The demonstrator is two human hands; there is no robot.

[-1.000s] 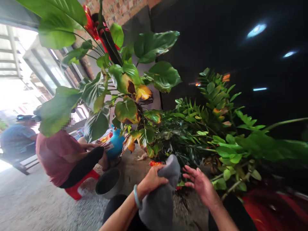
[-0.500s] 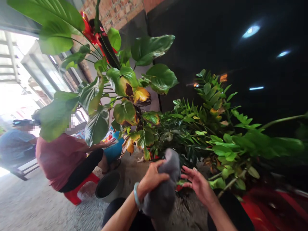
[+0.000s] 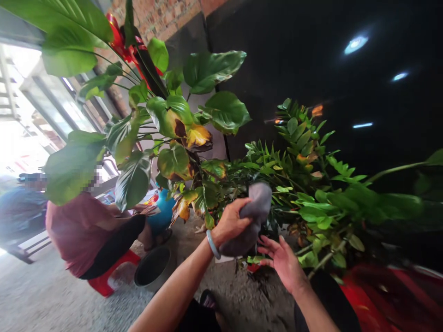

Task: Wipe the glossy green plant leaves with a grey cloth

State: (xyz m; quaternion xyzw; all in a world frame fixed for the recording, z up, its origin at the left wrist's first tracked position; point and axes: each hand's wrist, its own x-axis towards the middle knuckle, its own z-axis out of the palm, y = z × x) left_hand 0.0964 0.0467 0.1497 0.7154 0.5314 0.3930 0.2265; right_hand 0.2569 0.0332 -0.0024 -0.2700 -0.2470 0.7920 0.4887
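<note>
My left hand (image 3: 231, 222) grips a bunched grey cloth (image 3: 252, 218) and holds it up against the small-leaved green plant (image 3: 297, 184). A pale bangle sits on that wrist. My right hand (image 3: 281, 261) is open just below and to the right of the cloth, palm up, fingers spread, close to the plant's lower stems. A taller plant with broad leaves (image 3: 173, 120), some yellow and brown, rises to the left of the cloth.
A person in a red shirt (image 3: 83, 226) sits on a low red stool (image 3: 107, 281) at the left, with another person behind. A grey metal bowl (image 3: 152, 273) stands on the gravelly floor. A blue pot (image 3: 162, 214) and a red planter (image 3: 391, 295) are nearby.
My left hand has lifted the grey cloth from waist level up to the plant's leaves. My right hand has stayed open beneath it, shifting slightly left.
</note>
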